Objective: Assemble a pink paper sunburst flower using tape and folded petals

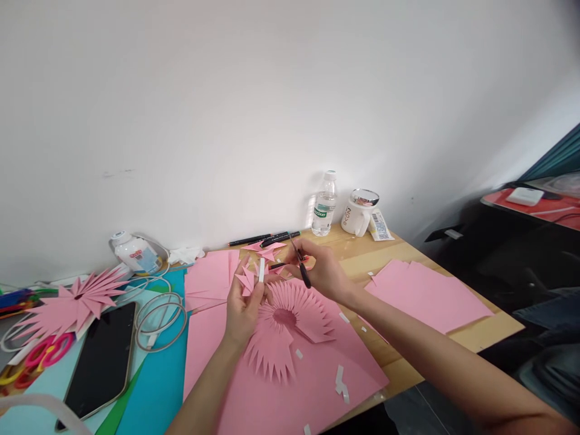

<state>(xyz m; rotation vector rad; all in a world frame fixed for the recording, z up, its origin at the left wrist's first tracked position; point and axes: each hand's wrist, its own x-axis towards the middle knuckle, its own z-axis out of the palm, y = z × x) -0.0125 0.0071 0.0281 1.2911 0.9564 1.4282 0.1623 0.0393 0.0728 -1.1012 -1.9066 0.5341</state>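
My left hand (244,305) is closed, pinching a short white strip (261,270) upright between thumb and fingers. A pointed piece of folded pink paper (245,283) shows at the same fingers; whether it is gripped too is unclear. Over on the other side, my right hand (324,272) grips black-handled scissors (302,269), blades pointing up and away, a little right of the strip and apart from it. Below both hands a pleated pink paper fan ring (312,311) with pointed tips lies on a large pink sheet (335,386).
A water bottle (324,205), a lidded white mug (357,212) and black pens (260,240) stand or lie near the wall. Pink sheets (421,293) lie right. On the left are a phone (102,359), a coiled cable (161,323), pink-and-yellow scissors (48,353) and another pleated paper piece (75,299).
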